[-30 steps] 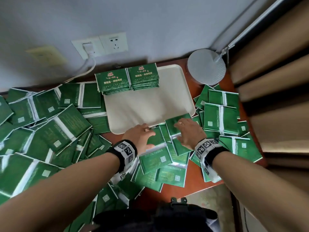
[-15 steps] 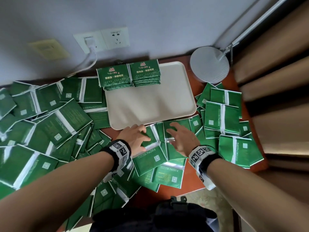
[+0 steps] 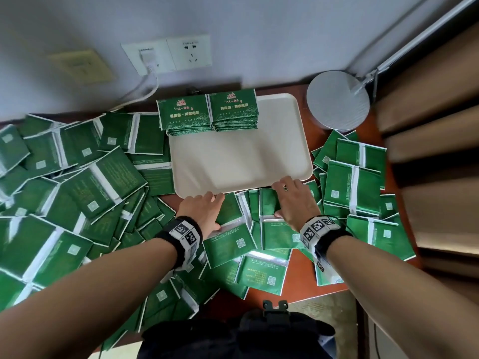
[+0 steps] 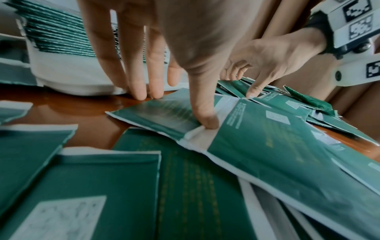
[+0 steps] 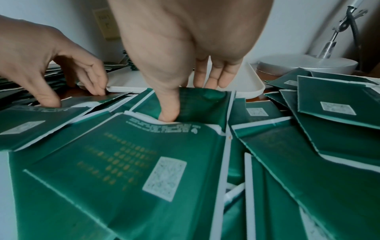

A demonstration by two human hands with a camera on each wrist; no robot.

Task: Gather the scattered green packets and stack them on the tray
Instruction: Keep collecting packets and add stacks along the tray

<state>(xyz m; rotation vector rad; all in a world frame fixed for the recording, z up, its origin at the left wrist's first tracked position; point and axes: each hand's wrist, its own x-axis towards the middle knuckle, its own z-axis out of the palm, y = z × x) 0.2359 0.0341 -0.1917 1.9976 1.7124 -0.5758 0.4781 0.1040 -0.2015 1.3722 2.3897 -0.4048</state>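
On your far left a big heap of green packets (image 3: 77, 182) covers the brown table (image 3: 305, 288), most of them face down, showing a white seam strip and a small pale code square. Behind it on the wall sit a yellowish plate (image 3: 83, 64) and a white socket (image 3: 168, 54) with a plug and a white cable running down.

Your left hand (image 3: 204, 211) lies at the near edge of the white tray (image 3: 241, 161). Its fingers are nearly straight with the tips down on the table just beside the tray rim, and the thumb (image 4: 205, 116) presses the white seam of one face-down packet (image 4: 257, 138). On the far edge of the tray stand two neat stacks (image 3: 210, 112), touching side by side, face up. They carry a small red emblem and pale Chinese writing, too small to read.

Your right hand (image 3: 295, 200) is curled on another packet (image 5: 201, 104), fingers over its far edge and the thumb pushed into its fold, so it bends. More packets (image 3: 355, 182) lie overlapped to the right, partly against the tray. Behind them stands a round silver lamp base (image 3: 338, 104), then brown slats.

Compared with half a second ago, both your hands have moved forward to the tray edge, and the packets under them are drawn closer together.
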